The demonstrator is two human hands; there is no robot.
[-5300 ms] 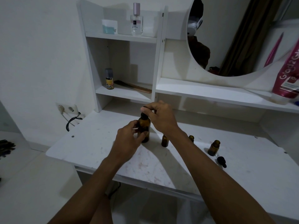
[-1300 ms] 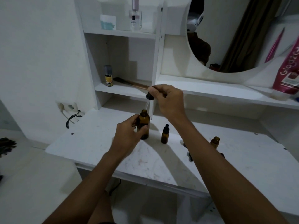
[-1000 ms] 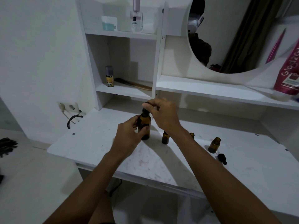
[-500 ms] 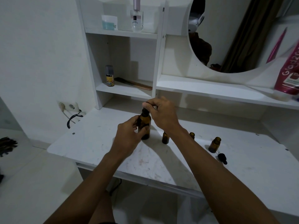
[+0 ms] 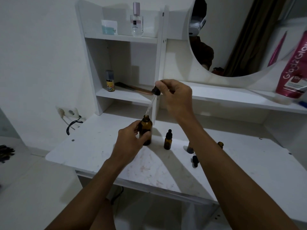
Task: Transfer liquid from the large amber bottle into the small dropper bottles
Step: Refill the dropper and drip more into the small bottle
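The large amber bottle (image 5: 146, 130) stands upright and uncapped on the white table (image 5: 93, 146). My left hand (image 5: 131, 140) wraps around its body. Above it, my right hand (image 5: 176, 98) pinches the black bulb of a dropper (image 5: 156, 92), whose glass pipette slants down with its tip just over the bottle's mouth. A small capped dropper bottle (image 5: 167, 140) stands to the right. Behind my right forearm sit two more small amber bottles, one (image 5: 220, 144) open, the other (image 5: 189, 148) mostly hidden. A loose black dropper cap (image 5: 195, 161) lies on the table.
White shelves behind hold a small yellow-labelled bottle (image 5: 110, 81), a brown comb (image 5: 134, 87), a perfume bottle (image 5: 136, 20) and a pale jar (image 5: 109, 27). A round mirror (image 5: 240, 35) and a pink tube (image 5: 294, 67) are at the right. A wall socket with black cable (image 5: 71, 117) sits left.
My right hand has lifted the dropper up out of the large amber bottle; half a second ago it was down on the bottle's neck. The left hand still holds the bottle.
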